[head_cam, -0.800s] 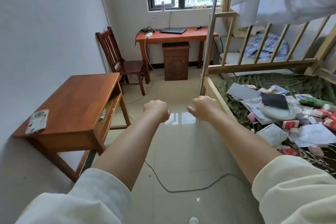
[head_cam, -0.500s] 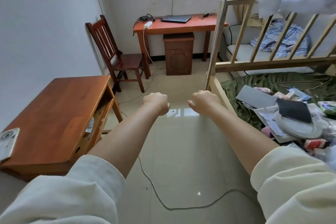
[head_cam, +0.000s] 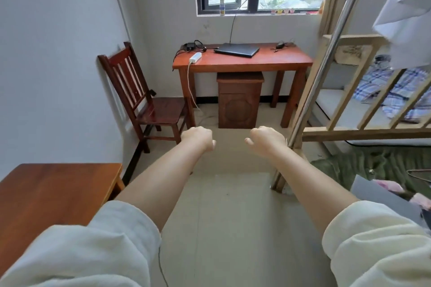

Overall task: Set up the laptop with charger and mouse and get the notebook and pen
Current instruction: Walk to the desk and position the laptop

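A closed dark laptop (head_cam: pixel 237 49) lies on the red-brown desk (head_cam: pixel 245 63) under the window. Left of it on the desk sit a black charger with tangled cable (head_cam: pixel 190 46) and a white power strip (head_cam: pixel 195 57). A small dark mouse (head_cam: pixel 279 44) rests at the desk's right end. My left hand (head_cam: pixel 198 138) and my right hand (head_cam: pixel 265 138) are stretched out ahead over the floor, both curled into loose fists and holding nothing, well short of the desk. No notebook or pen can be made out.
A wooden chair (head_cam: pixel 142 98) stands left of the desk, a small cabinet (head_cam: pixel 239 100) under it. A low wooden table (head_cam: pixel 53 196) is at my near left. A metal pole (head_cam: pixel 326 58) and bed frame (head_cam: pixel 363 134) with clutter close off the right. A cable lies on the floor.
The view has advanced toward the desk and tilted up; the low table and cluttered bed slid toward the frame edges. Both hands stay fisted and empty.
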The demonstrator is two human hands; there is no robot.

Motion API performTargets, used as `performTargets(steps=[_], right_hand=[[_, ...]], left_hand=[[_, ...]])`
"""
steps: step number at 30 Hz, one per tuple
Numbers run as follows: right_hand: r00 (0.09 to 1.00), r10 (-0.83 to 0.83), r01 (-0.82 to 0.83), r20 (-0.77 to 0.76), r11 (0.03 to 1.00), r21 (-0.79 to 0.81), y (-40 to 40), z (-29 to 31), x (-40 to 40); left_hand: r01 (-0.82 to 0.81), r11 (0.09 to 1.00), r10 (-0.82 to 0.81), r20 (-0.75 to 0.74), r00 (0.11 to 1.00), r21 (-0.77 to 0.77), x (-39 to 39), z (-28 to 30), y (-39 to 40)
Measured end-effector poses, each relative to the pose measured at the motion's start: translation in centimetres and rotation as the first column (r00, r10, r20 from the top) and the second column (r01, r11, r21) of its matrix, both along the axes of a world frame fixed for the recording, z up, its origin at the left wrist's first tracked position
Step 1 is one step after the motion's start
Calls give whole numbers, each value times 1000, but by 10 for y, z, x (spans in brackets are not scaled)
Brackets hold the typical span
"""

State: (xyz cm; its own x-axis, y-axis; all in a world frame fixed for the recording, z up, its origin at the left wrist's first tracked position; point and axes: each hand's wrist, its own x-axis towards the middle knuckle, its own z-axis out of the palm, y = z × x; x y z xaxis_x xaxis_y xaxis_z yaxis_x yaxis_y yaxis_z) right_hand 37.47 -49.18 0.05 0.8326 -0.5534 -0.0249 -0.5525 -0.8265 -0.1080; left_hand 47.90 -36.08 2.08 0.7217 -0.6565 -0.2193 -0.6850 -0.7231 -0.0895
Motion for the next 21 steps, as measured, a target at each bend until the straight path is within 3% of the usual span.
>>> performTargets(steps=[11,21], right_hand=[[994,-88,89,66,996,-7,-219,1,201],[992,-71,72,108,997,-5,-449,15,383]], left_hand=[[62,998,-62,32,998,3,214,-1,-217],[-20,1000,20,31,999,-24,395,16,-432]])
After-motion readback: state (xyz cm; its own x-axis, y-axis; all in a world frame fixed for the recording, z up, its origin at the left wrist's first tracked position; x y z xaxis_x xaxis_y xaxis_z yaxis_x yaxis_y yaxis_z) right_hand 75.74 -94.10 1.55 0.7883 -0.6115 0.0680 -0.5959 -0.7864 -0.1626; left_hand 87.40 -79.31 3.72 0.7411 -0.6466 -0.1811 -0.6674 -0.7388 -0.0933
